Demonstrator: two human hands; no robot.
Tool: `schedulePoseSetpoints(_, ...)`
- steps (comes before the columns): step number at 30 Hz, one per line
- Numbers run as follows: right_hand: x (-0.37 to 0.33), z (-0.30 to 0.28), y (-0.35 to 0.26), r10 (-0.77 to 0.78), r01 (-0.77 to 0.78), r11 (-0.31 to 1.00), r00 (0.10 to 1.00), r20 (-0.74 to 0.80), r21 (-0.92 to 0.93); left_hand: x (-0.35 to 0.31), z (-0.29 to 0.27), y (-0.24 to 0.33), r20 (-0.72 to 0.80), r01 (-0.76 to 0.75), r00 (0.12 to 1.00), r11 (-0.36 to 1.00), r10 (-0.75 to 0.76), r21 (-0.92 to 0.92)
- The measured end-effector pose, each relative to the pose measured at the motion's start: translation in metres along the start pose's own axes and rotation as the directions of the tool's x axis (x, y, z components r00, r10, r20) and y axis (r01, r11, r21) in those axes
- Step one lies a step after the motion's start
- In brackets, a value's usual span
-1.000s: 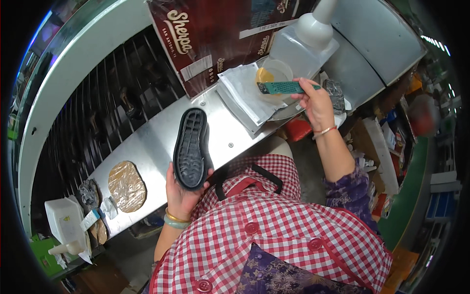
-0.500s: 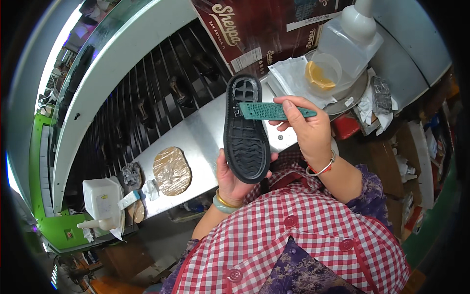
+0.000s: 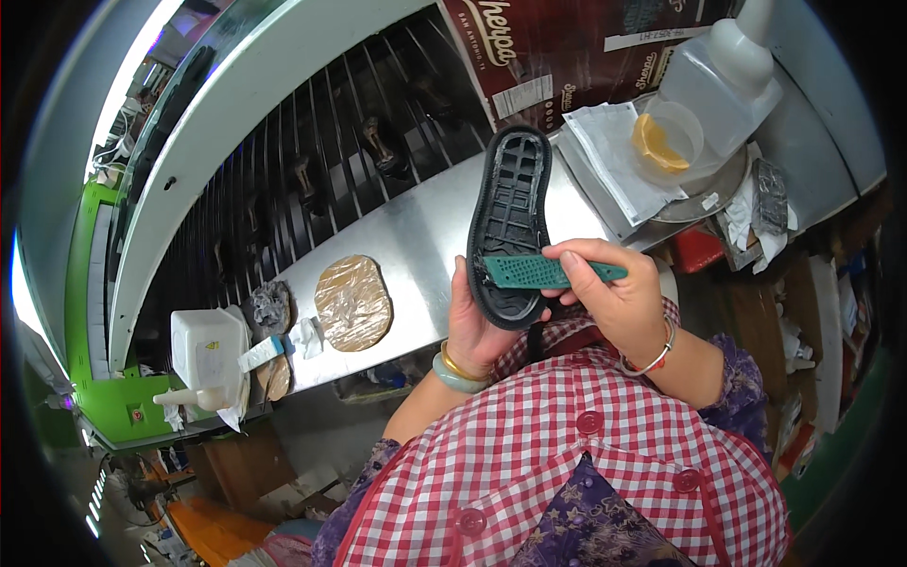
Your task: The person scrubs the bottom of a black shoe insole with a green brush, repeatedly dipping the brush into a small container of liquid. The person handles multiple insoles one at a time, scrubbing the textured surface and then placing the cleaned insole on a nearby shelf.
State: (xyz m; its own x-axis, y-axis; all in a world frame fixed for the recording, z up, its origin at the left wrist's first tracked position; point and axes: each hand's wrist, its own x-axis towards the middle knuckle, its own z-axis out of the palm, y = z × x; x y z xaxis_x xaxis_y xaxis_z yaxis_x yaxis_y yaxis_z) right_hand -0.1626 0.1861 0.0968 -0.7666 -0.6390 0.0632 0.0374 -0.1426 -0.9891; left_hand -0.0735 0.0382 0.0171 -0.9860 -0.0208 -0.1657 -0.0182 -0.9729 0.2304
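My left hand (image 3: 475, 333) grips a black shoe sole (image 3: 517, 180) from beneath at its wide near end. The sole is held tilted above the metal ledge, its gridded inner side facing up and looking wet or shiny in places. In my right hand (image 3: 612, 291), pinched between thumb and fingers, is a green brush (image 3: 529, 272) with a flat, lattice-textured handle. Its far end touches the sole's inner surface near the wide end. Any bristles there are hard to make out against the black.
A metal ledge (image 3: 425, 222) runs beside a black slatted conveyor (image 3: 331, 142). On it lies a brown film-wrapped pad (image 3: 353, 303). White squeeze bottles (image 3: 201, 345) (image 3: 710, 90) stand at both ends, the right one near a tub of yellow matter (image 3: 658, 144). Behind is a dark red carton (image 3: 567, 57).
The green brush has moved along the sole from its narrower far half to the wide near end. The sole sits slightly higher and further right in view, and the whole scene has shifted right.
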Motion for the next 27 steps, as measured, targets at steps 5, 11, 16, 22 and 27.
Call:
schedulePoseSetpoints(5, -0.005, -0.001, 0.0, 0.068, -0.066, 0.998, 0.989, 0.131, -0.021, 0.0, 0.007, 0.002, -0.113, -0.034, 0.993, 0.999, 0.036, 0.013)
schedulePoseSetpoints(11, 0.016, -0.007, -0.014, 0.259, -0.258, 0.965, 0.901, 0.348, -0.051, -0.004, 0.006, 0.014, -0.055, 0.115, 0.993, 0.974, -0.107, 0.196)
schedulePoseSetpoints(16, 0.033, -0.001, -0.024, 0.394, -0.362, 0.919, 0.811, 0.432, -0.159, -0.008, 0.001, 0.023, -0.046, 0.242, 0.97, 0.963, -0.238, 0.118)
schedulePoseSetpoints(22, 0.044, 0.007, -0.03, 0.479, -0.384, 0.877, 0.744, 0.466, -0.288, -0.01, 0.002, 0.034, -0.071, 0.375, 0.926, 0.923, -0.37, 0.082)
schedulePoseSetpoints(27, 0.051, -0.002, -0.04, 0.504, -0.347, 0.858, 0.711, 0.491, -0.379, -0.011, -0.007, 0.05, -0.135, 0.453, 0.891, 0.862, -0.433, 0.227)
